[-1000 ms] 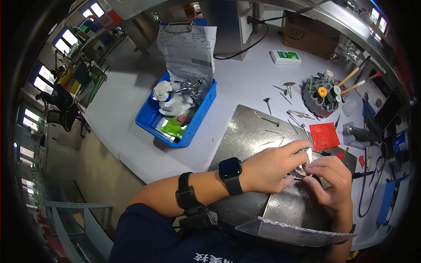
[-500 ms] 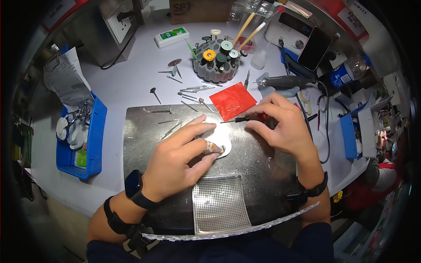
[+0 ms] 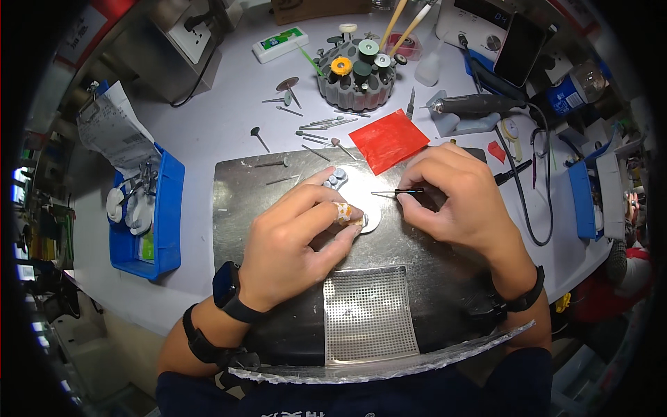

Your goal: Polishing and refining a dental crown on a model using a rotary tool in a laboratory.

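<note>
Right hand (image 3: 451,194): since the tool (image 3: 408,191) looks slim, fingers pinch it.
Left hand (image 3: 299,233): fingers clamped on a piece (image 3: 364,221), seemingly steadying it.

- 1 bin (image 3: 167,229) stood left of the plate (image 3: 434,254).
- Behind the plate stood the bur holder (image 3: 354,96).
- A tool (image 3: 410,191) was in the right hand (image 3: 455,198).

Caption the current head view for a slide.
Left hand pinches a small piece over a metal plate; right hand holds a thin black-handled tool.
</note>
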`<state>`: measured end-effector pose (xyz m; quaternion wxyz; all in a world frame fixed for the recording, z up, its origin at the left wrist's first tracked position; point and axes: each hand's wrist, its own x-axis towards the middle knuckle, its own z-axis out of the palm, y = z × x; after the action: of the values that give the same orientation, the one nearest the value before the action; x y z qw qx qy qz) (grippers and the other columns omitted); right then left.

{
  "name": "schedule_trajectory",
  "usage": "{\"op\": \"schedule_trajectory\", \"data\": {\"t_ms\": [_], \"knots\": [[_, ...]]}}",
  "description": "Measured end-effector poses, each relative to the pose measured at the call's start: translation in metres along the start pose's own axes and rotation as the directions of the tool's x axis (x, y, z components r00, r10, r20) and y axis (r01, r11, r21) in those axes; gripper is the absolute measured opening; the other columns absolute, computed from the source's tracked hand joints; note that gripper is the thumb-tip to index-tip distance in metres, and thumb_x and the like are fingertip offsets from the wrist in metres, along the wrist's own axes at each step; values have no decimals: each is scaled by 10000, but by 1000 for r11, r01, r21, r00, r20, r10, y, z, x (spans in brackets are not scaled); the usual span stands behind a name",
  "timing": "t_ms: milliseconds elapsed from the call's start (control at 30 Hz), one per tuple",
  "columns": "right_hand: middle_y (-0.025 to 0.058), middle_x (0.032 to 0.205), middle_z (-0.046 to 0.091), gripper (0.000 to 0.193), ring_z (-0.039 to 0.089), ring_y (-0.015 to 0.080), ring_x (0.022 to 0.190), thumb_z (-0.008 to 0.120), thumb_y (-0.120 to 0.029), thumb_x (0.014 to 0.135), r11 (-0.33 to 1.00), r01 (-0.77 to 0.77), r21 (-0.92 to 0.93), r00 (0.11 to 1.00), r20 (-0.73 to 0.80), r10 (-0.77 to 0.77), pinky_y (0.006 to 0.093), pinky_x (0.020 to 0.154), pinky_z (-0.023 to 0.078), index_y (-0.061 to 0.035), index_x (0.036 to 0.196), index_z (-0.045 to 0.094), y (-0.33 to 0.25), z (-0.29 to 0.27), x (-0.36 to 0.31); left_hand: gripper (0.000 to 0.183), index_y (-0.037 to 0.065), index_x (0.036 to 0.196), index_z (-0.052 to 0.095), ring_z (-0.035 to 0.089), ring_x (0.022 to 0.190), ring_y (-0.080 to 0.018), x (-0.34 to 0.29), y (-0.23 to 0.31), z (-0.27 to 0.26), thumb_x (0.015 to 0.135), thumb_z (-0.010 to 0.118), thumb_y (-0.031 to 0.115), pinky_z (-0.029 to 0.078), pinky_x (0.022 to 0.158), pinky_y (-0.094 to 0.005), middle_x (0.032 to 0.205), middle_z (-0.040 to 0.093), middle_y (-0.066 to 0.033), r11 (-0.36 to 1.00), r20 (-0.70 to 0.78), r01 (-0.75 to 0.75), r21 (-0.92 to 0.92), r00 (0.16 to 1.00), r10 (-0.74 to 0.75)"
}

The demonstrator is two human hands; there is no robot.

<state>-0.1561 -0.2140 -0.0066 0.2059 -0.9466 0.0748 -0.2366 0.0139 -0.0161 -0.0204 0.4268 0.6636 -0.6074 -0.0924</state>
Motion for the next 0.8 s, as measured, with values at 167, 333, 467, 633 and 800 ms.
{"op": "schedule_trajectory", "data": {"t_ms": [167,333,467,633,800], "knots": [[72,861,707,181,661,153,740,786,23,761,895,-18,445,999,-24,32,272,681,527,-32,931,755,-17,-8,3,189,19,977,797,743,1067,-321,1,-3,0,795,847,6,533,1113,-500,954,731,-92,999,-8,-34,-2,999,34],[127,944,741,221,698,183,831,845,23,768,812,33,583,999,-11,-33,264,749,531,20,978,777,-21,-3,2,184,43,980,795,732,1116,-338,0,-3,-1,804,846,31,562,1050,-459,953,725,-84,999,-11,-30,20,999,30],[129,927,756,191,718,199,814,834,41,775,862,92,499,996,-63,-70,283,734,556,22,956,776,-27,2,2,172,67,985,794,715,1183,-355,-1,-5,0,819,839,61,593,978,-416,963,720,-79,999,-3,-32,42,999,33],[125,922,761,189,723,209,799,829,57,771,884,123,450,991,-95,-90,294,715,566,18,948,774,-26,7,2,177,67,988,795,714,1187,-356,0,-5,0,818,840,64,596,968,-414,965,721,-81,999,-1,-32,40,999,32],[112,893,736,253,707,270,784,848,7,733,896,191,401,981,-113,-158,341,697,562,-33,966,757,-29,13,1,189,67,992,795,705,1206,-364,1,-4,-1,809,842,64,598,959,-414,964,722,-83,998,4,-35,51,999,35]]}}
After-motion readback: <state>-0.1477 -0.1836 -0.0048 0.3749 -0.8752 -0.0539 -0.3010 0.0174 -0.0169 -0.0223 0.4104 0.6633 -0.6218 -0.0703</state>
